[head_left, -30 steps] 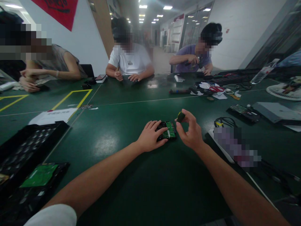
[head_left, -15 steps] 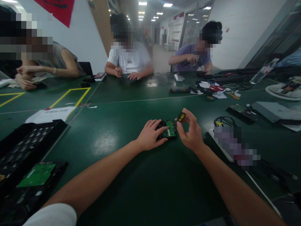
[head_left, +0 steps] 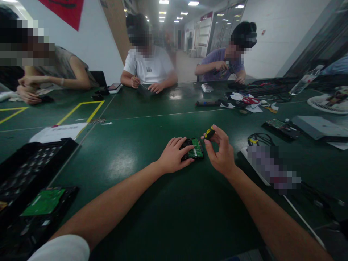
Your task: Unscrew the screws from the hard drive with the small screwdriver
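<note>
A small black hard drive (head_left: pixel 194 149) with a green circuit board on top lies on the green table (head_left: pixel 152 203) in front of me. My left hand (head_left: pixel 174 156) rests on its left side, fingers laid over it and holding it down. My right hand (head_left: pixel 220 150) is just right of the drive, fingers pinched round a small screwdriver (head_left: pixel 209 133) with a black and yellow handle, held upright over the drive's right edge. The screwdriver's tip is hidden behind my fingers.
A black tray (head_left: pixel 29 170) and a second drive with a green board (head_left: pixel 43 203) sit at lower left. Another drive (head_left: pixel 280 127), a grey box (head_left: pixel 318 127), cables (head_left: pixel 258 139) and red scissors (head_left: pixel 249 101) lie to the right. Three people work along the far side.
My right hand has turned the screwdriver handle slightly between its fingers, showing more of the yellow. My left hand and the drive stay put.
</note>
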`<state>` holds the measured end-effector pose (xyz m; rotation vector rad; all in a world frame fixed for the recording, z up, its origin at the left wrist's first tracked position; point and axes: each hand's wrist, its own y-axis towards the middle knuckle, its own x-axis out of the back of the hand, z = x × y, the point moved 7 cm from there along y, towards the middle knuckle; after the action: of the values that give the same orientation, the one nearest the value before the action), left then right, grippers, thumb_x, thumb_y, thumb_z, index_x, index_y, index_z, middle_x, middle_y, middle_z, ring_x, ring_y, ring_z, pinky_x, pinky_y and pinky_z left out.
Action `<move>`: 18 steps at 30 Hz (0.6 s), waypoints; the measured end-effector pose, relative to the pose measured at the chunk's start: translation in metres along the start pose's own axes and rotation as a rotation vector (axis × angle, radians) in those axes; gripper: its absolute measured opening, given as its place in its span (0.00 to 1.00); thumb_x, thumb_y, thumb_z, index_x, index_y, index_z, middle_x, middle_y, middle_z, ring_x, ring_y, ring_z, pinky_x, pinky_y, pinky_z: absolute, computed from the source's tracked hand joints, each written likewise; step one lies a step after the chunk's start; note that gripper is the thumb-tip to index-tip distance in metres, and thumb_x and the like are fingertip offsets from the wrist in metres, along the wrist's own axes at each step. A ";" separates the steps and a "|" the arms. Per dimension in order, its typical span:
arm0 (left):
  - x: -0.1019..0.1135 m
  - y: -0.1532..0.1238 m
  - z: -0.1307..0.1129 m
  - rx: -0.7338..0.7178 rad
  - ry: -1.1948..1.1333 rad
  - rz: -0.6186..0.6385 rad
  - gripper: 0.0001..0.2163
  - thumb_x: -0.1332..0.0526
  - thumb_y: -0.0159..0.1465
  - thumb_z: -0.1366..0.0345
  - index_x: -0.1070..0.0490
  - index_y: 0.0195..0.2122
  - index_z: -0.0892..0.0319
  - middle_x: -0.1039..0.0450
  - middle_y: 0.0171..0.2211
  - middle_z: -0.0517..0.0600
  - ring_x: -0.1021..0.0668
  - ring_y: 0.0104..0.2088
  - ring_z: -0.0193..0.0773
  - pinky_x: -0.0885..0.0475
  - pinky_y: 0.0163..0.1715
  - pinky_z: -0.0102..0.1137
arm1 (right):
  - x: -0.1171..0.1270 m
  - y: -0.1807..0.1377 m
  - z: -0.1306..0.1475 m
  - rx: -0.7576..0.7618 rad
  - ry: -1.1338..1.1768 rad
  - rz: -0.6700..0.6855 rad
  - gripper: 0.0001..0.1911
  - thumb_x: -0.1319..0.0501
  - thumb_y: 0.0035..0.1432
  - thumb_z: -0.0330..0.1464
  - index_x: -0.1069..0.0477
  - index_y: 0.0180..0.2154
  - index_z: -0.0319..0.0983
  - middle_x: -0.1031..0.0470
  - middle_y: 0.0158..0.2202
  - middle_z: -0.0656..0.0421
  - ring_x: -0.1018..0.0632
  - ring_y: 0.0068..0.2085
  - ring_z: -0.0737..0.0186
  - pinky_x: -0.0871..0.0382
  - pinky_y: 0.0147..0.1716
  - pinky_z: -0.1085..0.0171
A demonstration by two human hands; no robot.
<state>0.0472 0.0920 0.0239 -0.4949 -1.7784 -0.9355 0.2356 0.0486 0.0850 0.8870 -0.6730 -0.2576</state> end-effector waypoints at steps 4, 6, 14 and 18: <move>0.000 0.000 -0.001 -0.006 0.011 0.003 0.29 0.38 0.72 0.45 0.30 0.69 0.52 0.41 0.73 0.62 0.36 0.72 0.63 0.41 0.71 0.61 | 0.004 -0.001 0.001 0.016 -0.060 -0.069 0.34 0.34 0.69 0.35 0.43 0.71 0.52 0.24 0.60 0.51 0.15 0.44 0.52 0.13 0.46 0.47; 0.000 0.000 -0.001 -0.006 0.016 0.007 0.29 0.38 0.72 0.44 0.30 0.70 0.51 0.41 0.73 0.61 0.36 0.72 0.63 0.41 0.71 0.61 | 0.004 -0.001 0.001 0.016 -0.048 -0.063 0.35 0.34 0.69 0.34 0.44 0.71 0.51 0.25 0.61 0.50 0.15 0.45 0.52 0.13 0.47 0.46; 0.002 0.001 -0.001 0.003 -0.010 -0.005 0.28 0.37 0.71 0.45 0.28 0.68 0.51 0.39 0.73 0.61 0.35 0.71 0.63 0.41 0.70 0.62 | -0.006 -0.006 -0.006 -0.034 0.076 -0.027 0.35 0.38 0.72 0.32 0.50 0.73 0.51 0.31 0.67 0.47 0.14 0.50 0.52 0.13 0.51 0.46; 0.002 0.001 -0.002 0.002 0.002 0.003 0.28 0.37 0.71 0.44 0.29 0.69 0.51 0.40 0.74 0.61 0.36 0.72 0.63 0.41 0.71 0.62 | -0.003 -0.007 -0.006 -0.007 0.009 -0.072 0.36 0.34 0.69 0.34 0.46 0.72 0.51 0.30 0.66 0.48 0.15 0.51 0.51 0.12 0.48 0.49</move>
<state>0.0482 0.0910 0.0260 -0.4952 -1.7766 -0.9313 0.2371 0.0493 0.0756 0.9067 -0.6320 -0.3200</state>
